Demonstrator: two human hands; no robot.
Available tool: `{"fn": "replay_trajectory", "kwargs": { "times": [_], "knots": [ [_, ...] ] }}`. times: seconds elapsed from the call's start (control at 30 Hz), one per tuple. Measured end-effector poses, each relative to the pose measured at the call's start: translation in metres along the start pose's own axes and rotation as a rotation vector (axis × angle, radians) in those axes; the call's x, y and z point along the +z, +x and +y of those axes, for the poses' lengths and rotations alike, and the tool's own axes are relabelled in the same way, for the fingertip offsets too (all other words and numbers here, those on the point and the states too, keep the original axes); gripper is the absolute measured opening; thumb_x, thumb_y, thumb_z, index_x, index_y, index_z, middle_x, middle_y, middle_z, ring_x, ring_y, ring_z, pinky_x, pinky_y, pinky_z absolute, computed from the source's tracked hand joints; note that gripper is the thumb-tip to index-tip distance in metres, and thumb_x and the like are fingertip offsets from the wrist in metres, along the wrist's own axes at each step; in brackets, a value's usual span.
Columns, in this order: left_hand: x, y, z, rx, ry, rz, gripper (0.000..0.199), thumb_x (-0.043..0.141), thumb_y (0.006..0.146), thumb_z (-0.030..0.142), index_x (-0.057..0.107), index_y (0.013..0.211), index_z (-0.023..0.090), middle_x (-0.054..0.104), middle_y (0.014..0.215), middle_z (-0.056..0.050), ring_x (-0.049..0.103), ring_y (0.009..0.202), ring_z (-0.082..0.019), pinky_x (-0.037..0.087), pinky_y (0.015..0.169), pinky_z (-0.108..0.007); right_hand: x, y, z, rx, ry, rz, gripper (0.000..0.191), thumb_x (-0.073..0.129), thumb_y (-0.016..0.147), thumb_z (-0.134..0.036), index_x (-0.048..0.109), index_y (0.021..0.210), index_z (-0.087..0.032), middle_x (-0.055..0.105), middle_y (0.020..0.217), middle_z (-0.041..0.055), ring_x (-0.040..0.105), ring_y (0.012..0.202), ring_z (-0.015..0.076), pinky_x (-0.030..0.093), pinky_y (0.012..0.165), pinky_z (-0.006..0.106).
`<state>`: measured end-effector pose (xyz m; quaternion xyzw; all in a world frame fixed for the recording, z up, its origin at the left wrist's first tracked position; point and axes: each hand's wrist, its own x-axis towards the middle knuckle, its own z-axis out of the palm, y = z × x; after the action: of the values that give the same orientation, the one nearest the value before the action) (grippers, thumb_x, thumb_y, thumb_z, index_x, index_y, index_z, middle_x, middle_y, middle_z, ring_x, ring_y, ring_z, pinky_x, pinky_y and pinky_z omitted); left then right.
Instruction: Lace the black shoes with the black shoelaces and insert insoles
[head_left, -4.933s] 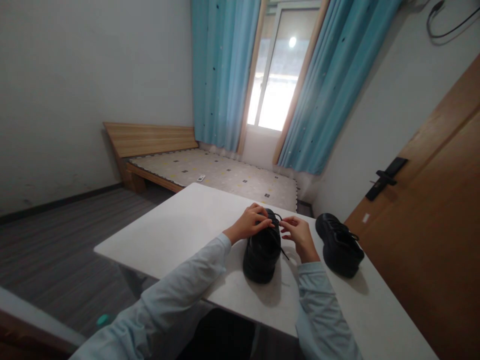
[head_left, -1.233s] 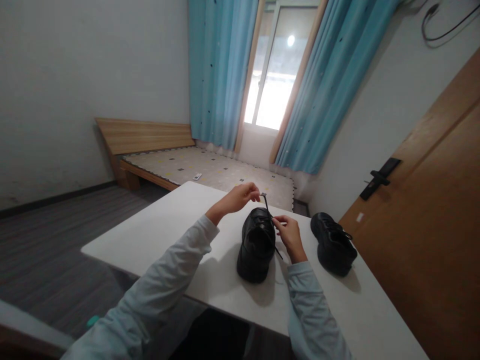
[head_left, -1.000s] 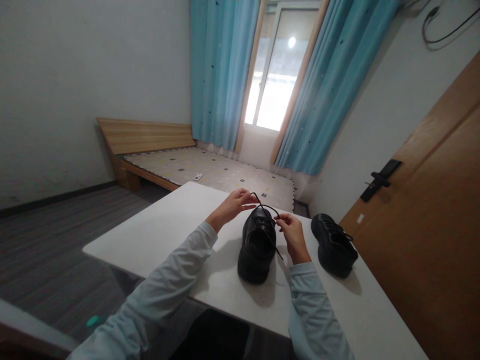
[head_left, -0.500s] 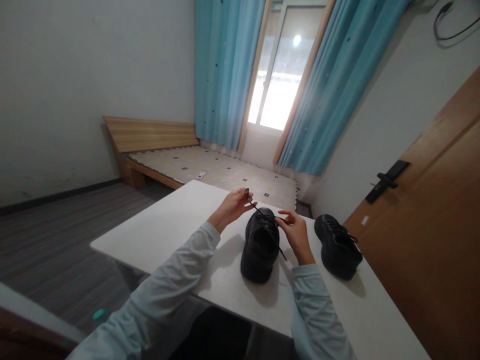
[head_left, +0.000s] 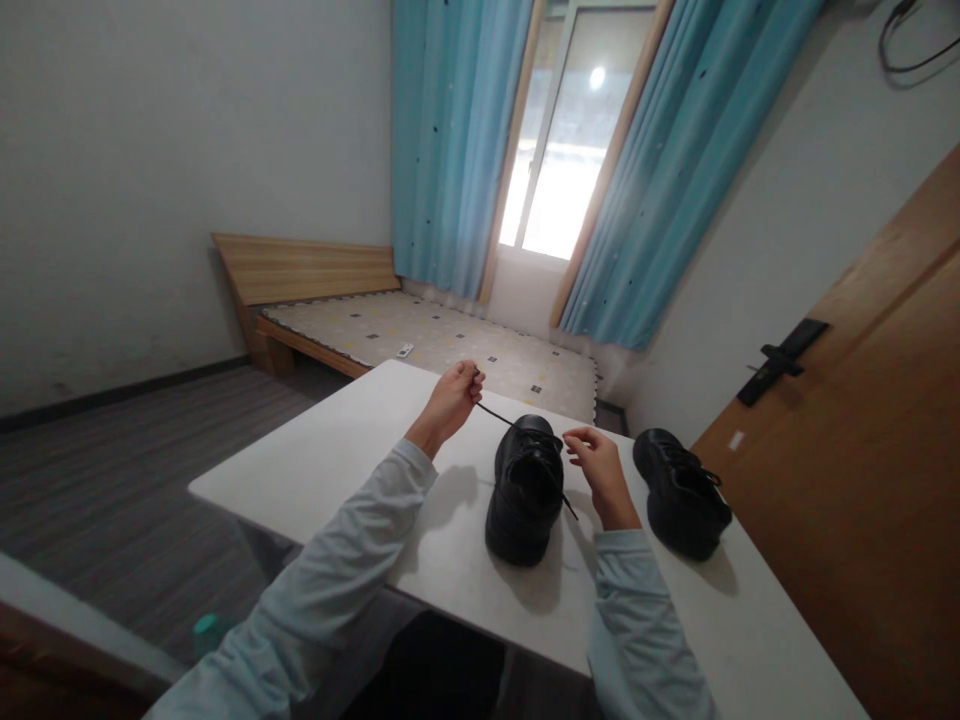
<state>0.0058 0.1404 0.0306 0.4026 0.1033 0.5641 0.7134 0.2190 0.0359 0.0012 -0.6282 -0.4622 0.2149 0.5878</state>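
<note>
A black lace-up shoe [head_left: 525,500] stands on the white table in front of me, its heel towards me. My left hand [head_left: 455,392] is closed on one end of its shoelace [head_left: 495,412], which runs taut from the front of the shoe up to my fingers. Just right of the shoe, my right hand [head_left: 598,465] has thumb and fingertips bent together at the lace loop. A loose lace end hangs down the shoe's right side. The matching black shoe [head_left: 682,495] stands farther right, its laces tied in place.
The white table [head_left: 315,460] reaches to a bed [head_left: 450,340] with a patterned mattress, on which a small white object [head_left: 405,350] lies. At the right is a wooden door [head_left: 847,450] with a black handle. Blue curtains [head_left: 465,150] flank the window.
My left hand has moved left and slightly up, drawing the lace out longer and straighter. My right hand has shifted a little right, away from the shoe.
</note>
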Motion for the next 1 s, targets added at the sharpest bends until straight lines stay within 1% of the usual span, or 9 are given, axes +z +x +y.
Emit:
{"fn": "replay_trajectory", "kwargs": {
  "times": [0.1,0.23,0.3,0.4,0.47,0.6,0.73,0.87,1.0],
  "knots": [
    [-0.004,0.0,-0.004,0.05,0.177,-0.026,0.037,0.072,0.07,0.041,0.051,0.088,0.017,0.047,0.062,0.006,0.038,0.049,-0.003,0.027,0.047,-0.015,0.003,-0.001,-0.002,-0.12,-0.032,0.017,0.025,0.063,0.065,-0.039,0.064,0.077,-0.017,0.065,0.084,0.0064,0.057,0.071,0.0182,0.046,0.061,0.031],
    [-0.003,-0.003,-0.005,0.106,0.545,-0.081,0.037,0.067,0.074,0.037,0.058,0.102,0.016,0.058,0.067,0.002,0.048,0.06,-0.007,0.033,0.055,-0.018,0.008,-0.006,-0.01,-0.236,-0.115,-0.032,0.022,0.061,0.07,-0.039,0.064,0.074,-0.018,0.062,0.086,0.0069,0.057,0.076,0.0195,0.046,0.063,0.031],
    [-0.002,-0.004,-0.006,0.108,0.679,-0.115,0.034,0.068,0.072,0.036,0.062,0.099,0.014,0.063,0.07,0.0,0.054,0.067,-0.009,0.038,0.063,-0.02,0.012,-0.009,-0.012,-0.271,-0.161,-0.071,0.021,0.06,0.071,-0.039,0.065,0.072,-0.018,0.06,0.087,0.007,0.057,0.08,0.0209,0.046,0.063,0.031],
    [-0.004,-0.002,-0.008,0.093,0.823,-0.191,0.029,0.069,0.069,0.036,0.067,0.083,0.011,0.067,0.074,-0.004,0.058,0.072,-0.013,0.041,0.07,-0.024,0.017,-0.011,-0.012,-0.305,-0.232,-0.118,0.022,0.057,0.074,-0.038,0.067,0.07,-0.019,0.059,0.091,0.0082,0.055,0.09,0.0233,0.046,0.068,0.033],
    [-0.005,-0.001,-0.01,0.093,0.944,-0.265,0.026,0.068,0.07,0.036,0.069,0.078,0.011,0.069,0.076,-0.005,0.058,0.073,-0.013,0.042,0.07,-0.024,0.019,-0.011,-0.01,-0.32,-0.263,-0.131,0.022,0.057,0.075,-0.038,0.068,0.071,-0.019,0.059,0.095,0.0093,0.054,0.094,0.0242,0.046,0.073,0.035],
    [-0.005,-0.003,-0.01,0.11,1.186,-0.4,0.021,0.066,0.074,0.033,0.071,0.079,0.013,0.07,0.076,-0.004,0.057,0.07,-0.013,0.041,0.067,-0.023,0.022,-0.01,-0.007,-0.338,-0.31,-0.135,0.022,0.055,0.077,-0.035,0.07,0.072,-0.02,0.059,0.098,0.01,0.053,0.097,0.0248,0.044,0.08,0.038],
    [-0.002,-0.008,-0.01,0.081,1.294,-0.474,0.018,0.067,0.074,0.03,0.072,0.08,0.014,0.07,0.076,-0.004,0.057,0.069,-0.012,0.04,0.065,-0.021,0.023,-0.009,-0.005,-0.344,-0.325,-0.146,0.02,0.054,0.078,-0.032,0.07,0.073,-0.021,0.059,0.096,0.0093,0.054,0.096,0.0245,0.043,0.084,0.04],
    [0.0,-0.01,-0.009,0.048,1.337,-0.508,0.015,0.069,0.073,0.028,0.073,0.08,0.015,0.07,0.073,-0.003,0.055,0.067,-0.011,0.039,0.063,-0.02,0.024,-0.009,-0.004,-0.339,-0.333,-0.146,0.02,0.054,0.077,-0.03,0.071,0.074,-0.021,0.059,0.097,0.0095,0.053,0.096,0.0244,0.043,0.084,0.04],
    [0.001,-0.011,-0.008,0.055,1.359,-0.534,0.016,0.07,0.072,0.028,0.074,0.081,0.015,0.069,0.07,-0.002,0.054,0.065,-0.01,0.038,0.062,-0.019,0.024,-0.009,-0.004,-0.335,-0.332,-0.143,0.02,0.055,0.077,-0.031,0.071,0.074,-0.02,0.059,0.097,0.0098,0.054,0.095,0.0241,0.043,0.084,0.039]
  ]
}}
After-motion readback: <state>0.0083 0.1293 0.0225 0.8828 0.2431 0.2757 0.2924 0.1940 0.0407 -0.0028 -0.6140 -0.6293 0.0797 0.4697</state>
